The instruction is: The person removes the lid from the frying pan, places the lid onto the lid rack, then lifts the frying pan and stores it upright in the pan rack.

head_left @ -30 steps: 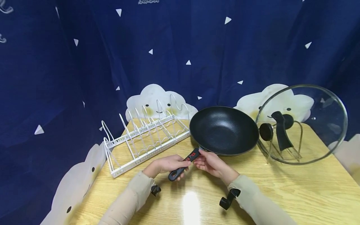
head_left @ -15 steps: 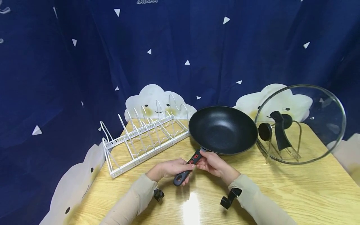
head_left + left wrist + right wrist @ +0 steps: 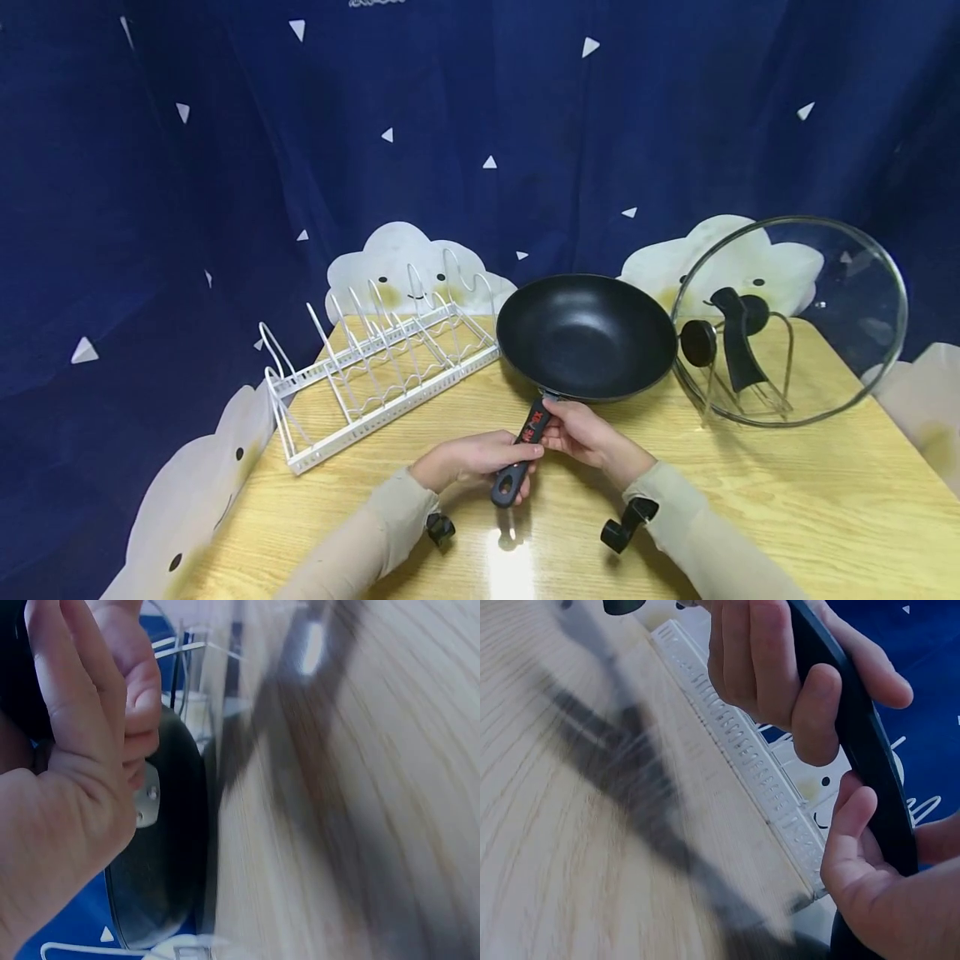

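To the left of and beyond the hands, the white wire rack (image 3: 393, 408) stands on the surface (image 3: 750, 517), its far end just beside the pan's rim; a swing that way could knock the thin wires or shove the rack. The left hand (image 3: 480, 454) is closed round the black handle (image 3: 533, 423) near its free end, thumb on top, and looks the steadier hold. Close beside it, the right hand (image 3: 592, 433) pinches the same handle up by the pan, so the 2 hands are together on 1 grip. The pan (image 3: 588, 337) lies ahead of them, bowl open upward; whether its base touches the surface I cannot tell. With so much weight probably out in front, a loose pinch could let the handle roll and the bowl tip or drop. Farther right of the hands, the glass lid (image 3: 825, 342) stands on edge at a wire stand (image 3: 790, 358), whose black round end is just beside the pan's rim. A careless sideways move could bump the stand, and the lid, being upright, might topple and crack.
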### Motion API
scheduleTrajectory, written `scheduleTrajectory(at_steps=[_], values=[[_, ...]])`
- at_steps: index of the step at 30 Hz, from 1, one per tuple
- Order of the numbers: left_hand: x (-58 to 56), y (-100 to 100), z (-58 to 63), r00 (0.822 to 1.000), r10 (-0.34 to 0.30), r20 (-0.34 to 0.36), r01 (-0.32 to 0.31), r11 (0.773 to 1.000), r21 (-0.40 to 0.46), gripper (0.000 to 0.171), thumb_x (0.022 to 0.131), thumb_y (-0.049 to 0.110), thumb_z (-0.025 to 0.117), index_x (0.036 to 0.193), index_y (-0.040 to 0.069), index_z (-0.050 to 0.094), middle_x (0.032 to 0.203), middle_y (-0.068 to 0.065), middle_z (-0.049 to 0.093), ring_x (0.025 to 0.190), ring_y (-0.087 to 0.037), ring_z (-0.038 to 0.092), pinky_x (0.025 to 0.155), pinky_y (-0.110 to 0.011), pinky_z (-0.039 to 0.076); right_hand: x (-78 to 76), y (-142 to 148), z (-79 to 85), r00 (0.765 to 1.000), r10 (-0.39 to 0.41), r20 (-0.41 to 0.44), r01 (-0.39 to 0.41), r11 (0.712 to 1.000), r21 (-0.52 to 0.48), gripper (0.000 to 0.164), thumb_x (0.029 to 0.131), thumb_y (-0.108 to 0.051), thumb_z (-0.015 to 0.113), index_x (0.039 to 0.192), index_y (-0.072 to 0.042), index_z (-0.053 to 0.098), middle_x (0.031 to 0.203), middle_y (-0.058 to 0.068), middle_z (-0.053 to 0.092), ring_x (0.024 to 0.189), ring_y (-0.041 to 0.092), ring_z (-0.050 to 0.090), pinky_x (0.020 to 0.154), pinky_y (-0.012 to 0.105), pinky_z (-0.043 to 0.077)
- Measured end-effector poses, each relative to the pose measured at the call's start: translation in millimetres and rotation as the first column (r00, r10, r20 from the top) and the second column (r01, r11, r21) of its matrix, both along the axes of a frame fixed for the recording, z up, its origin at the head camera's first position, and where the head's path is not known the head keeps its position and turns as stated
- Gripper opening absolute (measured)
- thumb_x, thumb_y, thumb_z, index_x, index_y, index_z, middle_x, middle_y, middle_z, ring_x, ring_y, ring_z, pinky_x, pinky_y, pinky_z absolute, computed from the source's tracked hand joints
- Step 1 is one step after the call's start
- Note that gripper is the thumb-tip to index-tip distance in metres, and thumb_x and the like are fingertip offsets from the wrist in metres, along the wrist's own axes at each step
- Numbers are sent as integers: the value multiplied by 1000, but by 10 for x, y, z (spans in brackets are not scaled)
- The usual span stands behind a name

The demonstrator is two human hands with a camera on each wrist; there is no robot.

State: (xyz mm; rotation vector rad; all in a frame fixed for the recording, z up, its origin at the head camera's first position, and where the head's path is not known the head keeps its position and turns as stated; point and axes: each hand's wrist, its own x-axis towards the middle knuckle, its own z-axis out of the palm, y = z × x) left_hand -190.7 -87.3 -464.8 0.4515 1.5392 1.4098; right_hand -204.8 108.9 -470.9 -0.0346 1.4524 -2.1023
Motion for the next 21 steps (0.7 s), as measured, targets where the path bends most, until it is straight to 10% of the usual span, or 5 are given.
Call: scheduleTrajectory(at_steps=[21], values=[[210, 442, 10, 993, 120, -20, -120, 993, 10, 42, 98, 39, 47, 89, -2, 53, 67, -7, 64, 57, -14, 64, 52, -24, 52, 5, 322, 64, 997, 80, -23, -80, 997, 22, 30, 104, -17, 29, 107, 8, 45, 85, 9, 67, 80, 17, 67, 74, 29, 54]])
